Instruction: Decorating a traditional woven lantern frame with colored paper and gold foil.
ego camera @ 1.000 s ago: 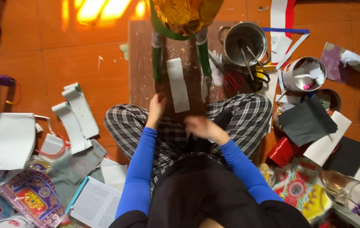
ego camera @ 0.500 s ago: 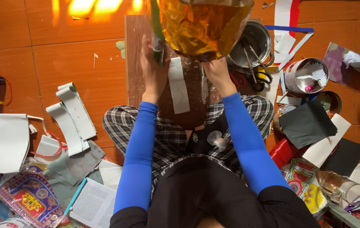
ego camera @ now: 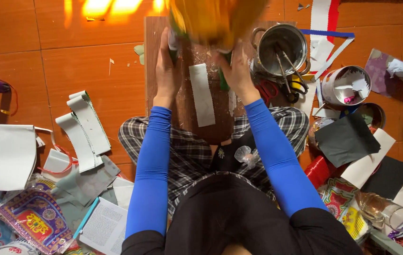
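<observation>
Both hands grip a yellow-and-green paper object above a wooden board.
Left hand and right hand clamp its green legs; a white strip lies on the board between them.

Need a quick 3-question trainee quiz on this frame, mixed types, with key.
1. True or false: both hands grip the yellow object above the wooden board.
2. The pale strip on the board lies: A) between the left hand and right hand, B) on the floor tiles, C) inside the metal pot.
3. Fill in: the scissors lie just below the ____.

Key: 1 true; 2 A; 3 metal pot.
</observation>
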